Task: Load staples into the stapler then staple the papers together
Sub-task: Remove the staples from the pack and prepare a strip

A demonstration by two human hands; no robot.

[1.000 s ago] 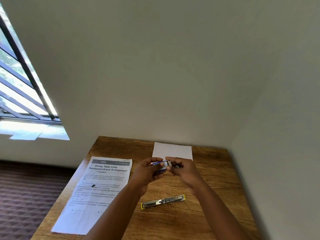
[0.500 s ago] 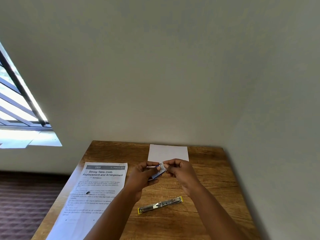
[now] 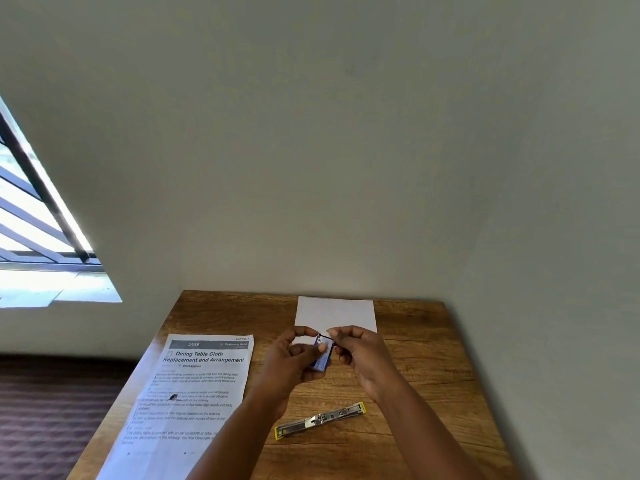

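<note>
My left hand (image 3: 289, 362) holds a small blue staple box (image 3: 321, 358) above the middle of the wooden table (image 3: 433, 393). My right hand (image 3: 360, 351) pinches the box's top end with thumb and forefinger. A silver stapler with yellow ends (image 3: 320, 420) lies flat on the table in front of my hands, between my forearms. A printed sheet headed "Dining Table Cloth Replacement and Arrangement" (image 3: 194, 386) lies on the left of the table. A blank white sheet (image 3: 336, 311) lies at the far edge, behind my hands.
The table stands in a corner, with plain walls behind it and to its right. A barred window (image 3: 31, 216) is on the left wall, and dark patterned carpet (image 3: 52, 410) covers the floor left of the table.
The view has shifted a little. The staple box has tilted more upright in my left hand, and my right fingers have moved to its top end. Stapler and papers have stayed in place.
</note>
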